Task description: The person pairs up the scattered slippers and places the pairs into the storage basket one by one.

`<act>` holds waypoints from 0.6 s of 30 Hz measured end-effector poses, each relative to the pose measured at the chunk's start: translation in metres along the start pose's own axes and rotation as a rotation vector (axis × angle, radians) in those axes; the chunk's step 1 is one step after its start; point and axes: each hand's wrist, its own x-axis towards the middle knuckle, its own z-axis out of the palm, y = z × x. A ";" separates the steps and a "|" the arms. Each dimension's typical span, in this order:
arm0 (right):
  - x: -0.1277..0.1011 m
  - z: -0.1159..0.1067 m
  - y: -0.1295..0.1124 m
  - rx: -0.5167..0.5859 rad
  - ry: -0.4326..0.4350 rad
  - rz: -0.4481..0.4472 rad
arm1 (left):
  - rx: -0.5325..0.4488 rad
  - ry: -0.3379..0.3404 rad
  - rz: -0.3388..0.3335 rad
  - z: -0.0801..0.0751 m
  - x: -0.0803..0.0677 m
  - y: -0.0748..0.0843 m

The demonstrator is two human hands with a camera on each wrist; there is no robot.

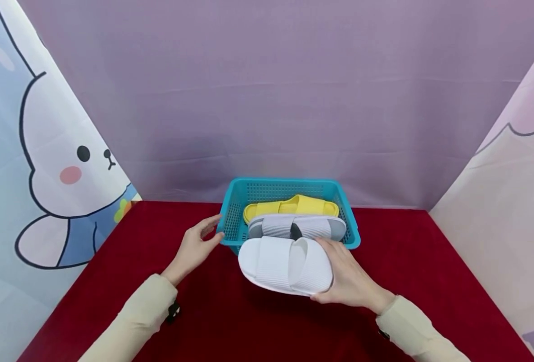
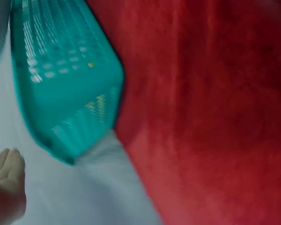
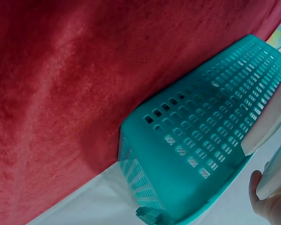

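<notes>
My right hand [image 1: 350, 276] grips the heel end of a white slipper [image 1: 273, 261], fingers behind it and thumb along its lower edge. The slipper is held up in front of a blue-green plastic basket [image 1: 354, 236], overlapping its near side. Inside the basket lie a yellow slipper [image 1: 312, 205] and, nearer, a grey-and-white slipper [image 1: 278, 225]. Beside the basket's left rim is my left hand [image 1: 194, 249], its fingertips right at the edge. In the left wrist view the left hand [image 2: 7, 192] shows straight fingers holding nothing.
A red cloth [image 1: 194, 311] covers the table under the basket. Behind stands a purple fabric backdrop [image 1: 267, 100]. Printed cloth panels rise on both sides, the left panel [image 1: 54, 166] with a cartoon animal.
</notes>
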 end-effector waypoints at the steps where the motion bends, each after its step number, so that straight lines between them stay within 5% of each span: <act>1: 0.000 0.000 -0.001 -0.001 -0.005 0.002 | -0.031 -0.012 -0.025 0.000 0.004 -0.005; 9: -0.002 0.000 -0.005 0.012 -0.044 0.026 | -0.108 -0.063 -0.143 0.007 0.025 -0.029; 18: -0.005 -0.001 -0.010 0.014 -0.061 0.030 | -0.218 -0.062 -0.140 0.019 0.029 -0.040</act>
